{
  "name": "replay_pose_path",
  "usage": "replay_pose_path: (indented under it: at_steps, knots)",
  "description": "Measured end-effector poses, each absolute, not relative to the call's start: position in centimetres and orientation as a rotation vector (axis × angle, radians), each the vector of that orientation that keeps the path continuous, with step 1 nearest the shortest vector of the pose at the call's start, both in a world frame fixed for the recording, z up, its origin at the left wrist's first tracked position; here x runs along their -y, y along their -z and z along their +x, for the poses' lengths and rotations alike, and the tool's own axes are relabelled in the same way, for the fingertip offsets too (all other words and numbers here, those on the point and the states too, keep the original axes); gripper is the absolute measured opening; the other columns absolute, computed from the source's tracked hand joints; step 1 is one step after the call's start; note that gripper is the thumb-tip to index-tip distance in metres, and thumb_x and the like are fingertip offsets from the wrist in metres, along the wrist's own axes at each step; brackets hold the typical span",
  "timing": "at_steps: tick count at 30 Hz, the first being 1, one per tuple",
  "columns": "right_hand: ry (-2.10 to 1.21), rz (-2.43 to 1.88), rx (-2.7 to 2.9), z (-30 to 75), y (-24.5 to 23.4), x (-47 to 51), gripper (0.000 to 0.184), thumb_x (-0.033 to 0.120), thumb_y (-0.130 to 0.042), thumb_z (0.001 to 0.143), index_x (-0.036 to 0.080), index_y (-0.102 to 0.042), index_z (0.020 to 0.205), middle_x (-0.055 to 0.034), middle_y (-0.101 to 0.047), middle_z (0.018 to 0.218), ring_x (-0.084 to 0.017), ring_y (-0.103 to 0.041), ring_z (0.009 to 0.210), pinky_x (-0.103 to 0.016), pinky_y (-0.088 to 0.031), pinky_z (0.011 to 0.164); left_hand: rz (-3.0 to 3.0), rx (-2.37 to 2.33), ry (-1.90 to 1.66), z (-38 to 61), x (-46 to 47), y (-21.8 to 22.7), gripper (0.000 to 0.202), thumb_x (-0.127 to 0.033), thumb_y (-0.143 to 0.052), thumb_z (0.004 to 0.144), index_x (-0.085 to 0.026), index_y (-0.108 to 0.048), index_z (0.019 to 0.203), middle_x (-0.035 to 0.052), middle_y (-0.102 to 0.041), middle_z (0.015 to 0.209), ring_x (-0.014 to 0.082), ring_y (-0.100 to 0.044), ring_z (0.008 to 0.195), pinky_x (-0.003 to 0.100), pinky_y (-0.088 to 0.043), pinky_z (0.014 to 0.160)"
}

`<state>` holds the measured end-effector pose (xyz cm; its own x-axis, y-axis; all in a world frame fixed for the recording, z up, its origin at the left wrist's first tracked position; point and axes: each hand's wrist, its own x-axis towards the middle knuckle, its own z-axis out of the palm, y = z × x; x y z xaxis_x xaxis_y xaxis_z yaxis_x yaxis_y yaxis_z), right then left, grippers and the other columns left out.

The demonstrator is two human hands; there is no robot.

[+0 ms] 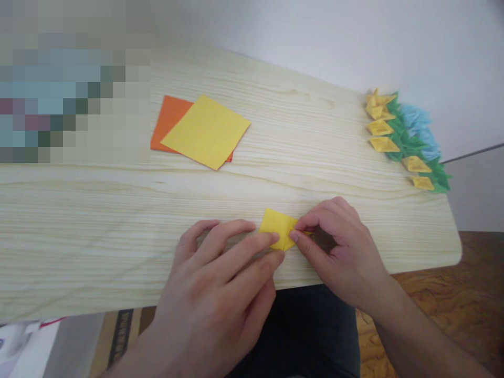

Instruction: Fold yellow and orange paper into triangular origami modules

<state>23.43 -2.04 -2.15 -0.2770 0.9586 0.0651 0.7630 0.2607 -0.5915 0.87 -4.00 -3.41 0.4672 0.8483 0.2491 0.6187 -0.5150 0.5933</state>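
A small piece of folded yellow paper (276,227) lies on the table near its front edge, with a crease across its middle. My left hand (228,278) is spread out, and two of its fingertips rest on the paper's left part and lower edge. At the right end, my right hand (342,247) pinches a flap of the same paper between thumb and index finger. Those fingers partly cover the flap, so its exact shape is hidden.
Beyond my left hand, yellow square sheets (207,131) overlap orange sheets (169,118) on the wooden table (299,142). Folded yellow paper boats (381,144) line the right back edge beside green folded pieces (403,136) and light-blue ones (419,126). A wall stands behind.
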Motion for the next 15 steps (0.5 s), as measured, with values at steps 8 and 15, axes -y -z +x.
replay_pose_path:
  at_steps: [8, 15]
  knots:
    - [-0.619, -1.584, 2.090, 23.31, 2.28, 2.27, 0.009, 0.019, -0.073, 0.092, 0.025, -0.067, 0.090, -0.0023, -0.069, 0.088, -0.024, -0.059, 0.091, -0.044, -0.044, 0.081, 2.347, -1.231, -0.692, 0.95, 4.09, 3.19, 0.032, -0.024, -0.070, 0.093, -0.035, -0.074, 0.122, -0.0088, -0.077, 0.126, 0.0281, -0.062, 0.120, 0.056, -0.044, 0.104]
    - [-0.579, -1.588, 2.032, 22.82, 2.28, 2.52, 0.013, 0.015, -0.071, 0.091, 0.025, -0.064, 0.087, -0.0017, -0.068, 0.084, -0.025, -0.058, 0.090, -0.044, -0.043, 0.080, 2.363, -1.221, -0.697, 1.03, 4.08, 3.04, 0.030, -0.022, -0.069, 0.094, -0.035, -0.075, 0.120, -0.0072, -0.077, 0.125, 0.0291, -0.062, 0.120, 0.055, -0.044, 0.104]
